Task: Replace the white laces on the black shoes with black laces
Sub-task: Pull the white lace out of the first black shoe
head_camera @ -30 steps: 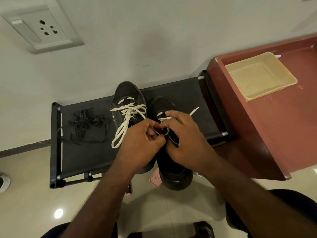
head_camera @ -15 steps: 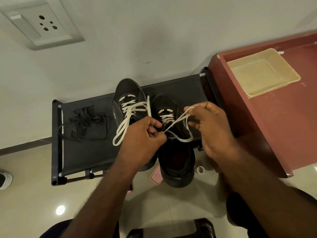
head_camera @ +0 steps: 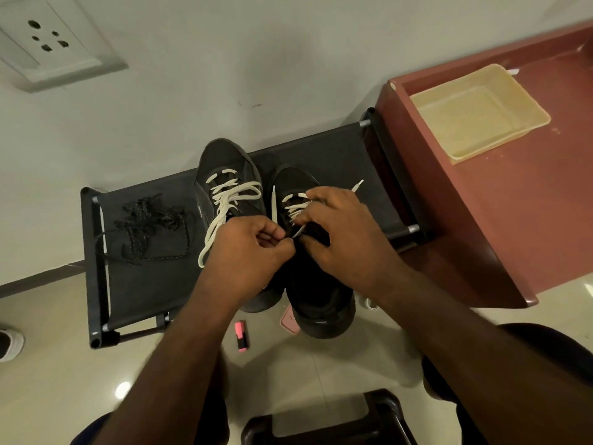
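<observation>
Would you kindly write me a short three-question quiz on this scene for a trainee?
1. True or false: the black laces lie on the rack, untouched.
2. The left hand and right hand work the white lace of which shoe? A: the one beside the black laces. B: the shoe nearer the red table.
3. Fill in: the pink marker lies on the ___.
Key: 1 true; 2 B; 3 floor.

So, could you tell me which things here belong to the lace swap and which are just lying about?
For the job: black shoes, white laces, black laces, left hand and right hand, both pinching at one shoe's lace.
Lying about: beige tray, pink highlighter, wall socket.
</observation>
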`<action>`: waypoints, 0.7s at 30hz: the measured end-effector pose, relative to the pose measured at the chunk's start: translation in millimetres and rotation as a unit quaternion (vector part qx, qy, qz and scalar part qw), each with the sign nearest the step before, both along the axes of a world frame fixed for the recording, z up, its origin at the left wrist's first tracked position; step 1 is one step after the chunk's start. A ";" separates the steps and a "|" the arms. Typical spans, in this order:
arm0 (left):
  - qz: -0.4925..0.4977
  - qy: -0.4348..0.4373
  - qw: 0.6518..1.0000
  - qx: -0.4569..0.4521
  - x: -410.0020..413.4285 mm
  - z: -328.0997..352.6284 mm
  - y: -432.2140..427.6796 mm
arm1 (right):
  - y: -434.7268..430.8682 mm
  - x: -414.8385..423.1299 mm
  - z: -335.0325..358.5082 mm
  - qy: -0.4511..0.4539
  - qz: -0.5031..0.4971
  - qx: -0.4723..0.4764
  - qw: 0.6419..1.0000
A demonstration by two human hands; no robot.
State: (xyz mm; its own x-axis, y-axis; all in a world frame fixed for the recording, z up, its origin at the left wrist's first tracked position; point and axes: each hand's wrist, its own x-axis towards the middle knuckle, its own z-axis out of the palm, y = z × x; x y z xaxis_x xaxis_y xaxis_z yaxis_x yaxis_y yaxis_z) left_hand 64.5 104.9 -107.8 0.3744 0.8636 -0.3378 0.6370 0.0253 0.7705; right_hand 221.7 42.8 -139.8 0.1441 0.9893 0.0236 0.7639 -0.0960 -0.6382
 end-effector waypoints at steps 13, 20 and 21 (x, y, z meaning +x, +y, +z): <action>0.021 0.001 0.999 -0.040 -2.8 1.1 5.1 | 4.2 6.9 20.9 0.382 -0.138 0.033 0.913; 0.019 -0.008 0.999 -0.036 -3.5 0.4 3.6 | 3.3 7.4 23.9 0.371 -0.142 0.035 0.917; 0.019 -0.009 0.999 -0.037 -3.4 0.4 3.7 | 2.4 4.5 22.5 0.296 -0.115 0.035 0.948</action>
State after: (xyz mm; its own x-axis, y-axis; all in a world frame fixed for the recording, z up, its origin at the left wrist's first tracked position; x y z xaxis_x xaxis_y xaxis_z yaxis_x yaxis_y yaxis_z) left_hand 61.1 108.6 -107.5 0.3481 0.8504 -0.3946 0.6212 0.1060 0.7764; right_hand 226.2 45.3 -117.4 0.3652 0.9287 -0.0639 0.2337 -0.1579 -0.9594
